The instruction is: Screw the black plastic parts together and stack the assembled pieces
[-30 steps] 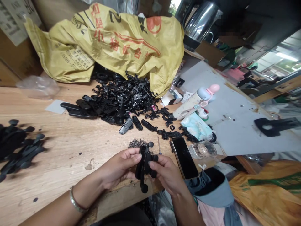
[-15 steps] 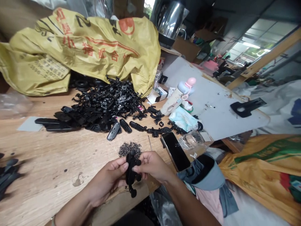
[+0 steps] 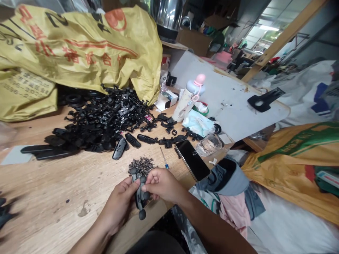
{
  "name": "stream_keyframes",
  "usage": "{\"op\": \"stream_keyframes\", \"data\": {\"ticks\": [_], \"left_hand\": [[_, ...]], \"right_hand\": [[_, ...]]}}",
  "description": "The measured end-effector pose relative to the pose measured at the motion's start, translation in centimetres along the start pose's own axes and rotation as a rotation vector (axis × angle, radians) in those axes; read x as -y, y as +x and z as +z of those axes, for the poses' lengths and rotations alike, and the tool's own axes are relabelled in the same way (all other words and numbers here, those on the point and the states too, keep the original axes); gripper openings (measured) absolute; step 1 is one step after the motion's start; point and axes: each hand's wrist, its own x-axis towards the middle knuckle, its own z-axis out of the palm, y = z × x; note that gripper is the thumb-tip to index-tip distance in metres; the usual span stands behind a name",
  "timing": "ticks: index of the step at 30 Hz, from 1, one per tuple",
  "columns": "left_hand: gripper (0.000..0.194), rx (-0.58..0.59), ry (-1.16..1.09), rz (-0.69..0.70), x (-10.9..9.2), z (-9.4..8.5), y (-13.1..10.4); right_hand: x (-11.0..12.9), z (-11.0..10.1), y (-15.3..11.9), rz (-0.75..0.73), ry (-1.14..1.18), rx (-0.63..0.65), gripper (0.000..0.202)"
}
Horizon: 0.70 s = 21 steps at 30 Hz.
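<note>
"Being held how is the black bracket (image 3: 139, 197)?"
"At lower centre of the frame, long axis near-vertical; it is gripped by the left hand (image 3: 119, 198) and (from its right) pinched by the right hand (image 3: 162, 184)."

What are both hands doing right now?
Left hand: closed, holding the black knobbed part.
Right hand: closed on the same part, at its right side.

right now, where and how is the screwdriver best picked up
Probably best by the blue handle of the screwdriver, pinched across its sides from above, coming from the table's near edge. It lies with the thicker handle toward that edge and its thin shaft pointing away, toward the black parts.
</note>
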Motion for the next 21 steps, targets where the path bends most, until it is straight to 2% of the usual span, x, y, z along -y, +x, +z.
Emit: {"op": "stream_keyframes", "data": {"ticks": [6,10,13,16,19,21], "left_hand": [[0.027,-0.060,-0.024,-0.019,-0.4,0.0,-0.1],[0.030,-0.032,-0.022,-0.055,-0.7,0.0,-0.5],[0.031,0.014,-0.011,-0.034,-0.8,0.1,-0.5],[0.027,0.012,0.028,-0.011,-0.7,0.2,-0.3],[0.020,-0.023,0.043,0.015,-0.5,-0.2,-0.1],[0.016,-0.042,0.043,0.019,-0.6,-0.8,-0.2]], "right_hand": [[-0.9,0.2,-0.1,-0.136,-0.051,-0.068,0.010],[-1.3,0.1,0.2,-0.176,-0.080,-0.099,0.013],[-1.7,0.3,0.5,-0.186,-0.105,-0.131,0.015],[-1.9,0.5,0.4,-0.195,-0.120,-0.127,0.018],[-1.4,-0.4,-0.1,-0.198,-0.139,-0.066,0.013],[-1.0,-1.8,-0.6,-0.274,-0.281,-0.138,0.006]]}}
